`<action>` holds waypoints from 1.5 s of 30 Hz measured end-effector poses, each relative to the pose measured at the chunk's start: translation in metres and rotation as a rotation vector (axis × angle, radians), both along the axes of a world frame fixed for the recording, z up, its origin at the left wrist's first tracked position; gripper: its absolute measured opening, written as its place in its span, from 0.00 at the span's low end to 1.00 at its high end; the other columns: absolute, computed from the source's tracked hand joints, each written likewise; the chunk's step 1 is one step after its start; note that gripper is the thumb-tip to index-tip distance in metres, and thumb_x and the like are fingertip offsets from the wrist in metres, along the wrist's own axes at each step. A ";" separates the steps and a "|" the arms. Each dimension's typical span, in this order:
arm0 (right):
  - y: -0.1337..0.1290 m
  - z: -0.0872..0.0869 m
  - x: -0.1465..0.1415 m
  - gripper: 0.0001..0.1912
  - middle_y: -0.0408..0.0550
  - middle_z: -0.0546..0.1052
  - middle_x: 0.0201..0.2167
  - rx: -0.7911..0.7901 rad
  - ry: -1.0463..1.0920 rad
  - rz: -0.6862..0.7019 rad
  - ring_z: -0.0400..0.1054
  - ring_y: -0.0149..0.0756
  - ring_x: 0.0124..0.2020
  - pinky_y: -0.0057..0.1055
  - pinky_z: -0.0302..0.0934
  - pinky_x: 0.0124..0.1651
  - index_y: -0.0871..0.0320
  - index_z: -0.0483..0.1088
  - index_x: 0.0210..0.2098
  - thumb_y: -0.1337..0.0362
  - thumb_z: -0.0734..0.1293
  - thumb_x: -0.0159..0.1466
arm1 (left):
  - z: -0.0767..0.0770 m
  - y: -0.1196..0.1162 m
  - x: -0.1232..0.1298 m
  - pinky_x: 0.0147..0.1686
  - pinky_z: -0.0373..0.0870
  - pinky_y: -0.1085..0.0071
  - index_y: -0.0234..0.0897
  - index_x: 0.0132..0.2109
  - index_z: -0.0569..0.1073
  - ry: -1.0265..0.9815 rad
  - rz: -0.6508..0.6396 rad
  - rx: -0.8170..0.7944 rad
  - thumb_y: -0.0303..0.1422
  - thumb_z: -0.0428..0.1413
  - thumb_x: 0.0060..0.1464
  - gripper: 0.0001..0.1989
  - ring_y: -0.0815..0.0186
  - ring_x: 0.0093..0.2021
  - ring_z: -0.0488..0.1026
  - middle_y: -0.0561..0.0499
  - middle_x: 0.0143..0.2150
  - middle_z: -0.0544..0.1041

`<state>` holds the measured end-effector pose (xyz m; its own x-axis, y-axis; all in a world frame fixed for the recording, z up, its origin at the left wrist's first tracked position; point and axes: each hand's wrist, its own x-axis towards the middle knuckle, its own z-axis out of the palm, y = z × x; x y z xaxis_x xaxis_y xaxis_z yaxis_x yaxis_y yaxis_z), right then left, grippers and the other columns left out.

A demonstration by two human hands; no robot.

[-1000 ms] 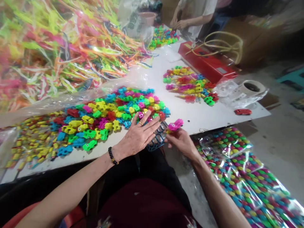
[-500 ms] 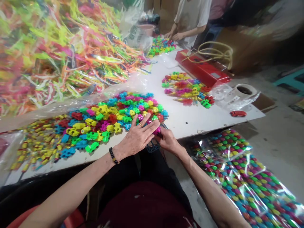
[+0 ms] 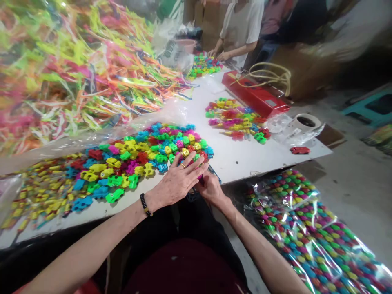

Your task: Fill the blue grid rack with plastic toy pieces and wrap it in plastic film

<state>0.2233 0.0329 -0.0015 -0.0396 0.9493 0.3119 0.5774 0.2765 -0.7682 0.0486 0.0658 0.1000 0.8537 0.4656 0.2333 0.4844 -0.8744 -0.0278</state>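
A white work table (image 3: 241,163) carries a heap of multicoloured plastic toy cars (image 3: 128,163) on clear plastic sheeting (image 3: 101,141), with a smaller pile of toy cars (image 3: 235,118) beside it and another (image 3: 203,66) at the far end. A red machine (image 3: 255,93), a white roll (image 3: 306,122) and a lone red toy car (image 3: 300,150) also lie on the table.

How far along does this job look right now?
The clear bag packed with colourful pieces beside the table looks finished. In progress: the right hand holds a pink plastic toy car, mostly hidden, beneath the left hand. Apparently left: the heap of plastic toy cars and the mass of coloured streamers.
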 end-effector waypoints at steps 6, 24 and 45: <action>0.005 0.023 0.049 0.06 0.43 0.75 0.27 -0.067 0.097 0.161 0.67 0.33 0.28 0.29 0.62 0.33 0.55 0.70 0.32 0.63 0.64 0.65 | -0.006 -0.001 0.002 0.74 0.41 0.45 0.41 0.68 0.67 -0.125 0.052 0.040 0.31 0.46 0.71 0.22 0.53 0.76 0.49 0.51 0.73 0.62; 0.068 0.033 0.136 0.13 0.55 0.76 0.54 -0.099 -0.619 -0.179 0.69 0.45 0.51 0.37 0.63 0.50 0.57 0.73 0.46 0.70 0.60 0.66 | -0.003 0.002 0.005 0.73 0.40 0.44 0.41 0.70 0.64 -0.123 0.066 -0.025 0.33 0.46 0.72 0.23 0.53 0.76 0.49 0.48 0.72 0.65; 0.003 0.023 0.041 0.16 0.46 0.77 0.27 -0.284 0.507 -0.035 0.66 0.34 0.26 0.30 0.63 0.29 0.58 0.72 0.32 0.51 0.72 0.55 | 0.009 0.015 0.007 0.73 0.41 0.42 0.34 0.74 0.55 0.048 -0.053 -0.039 0.34 0.41 0.72 0.27 0.52 0.77 0.46 0.43 0.75 0.58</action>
<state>0.2639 0.0355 0.0213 0.0809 0.9966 0.0163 0.1235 0.0062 -0.9923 0.0561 0.0812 0.1087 0.8873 0.4270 0.1744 0.4360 -0.8998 -0.0148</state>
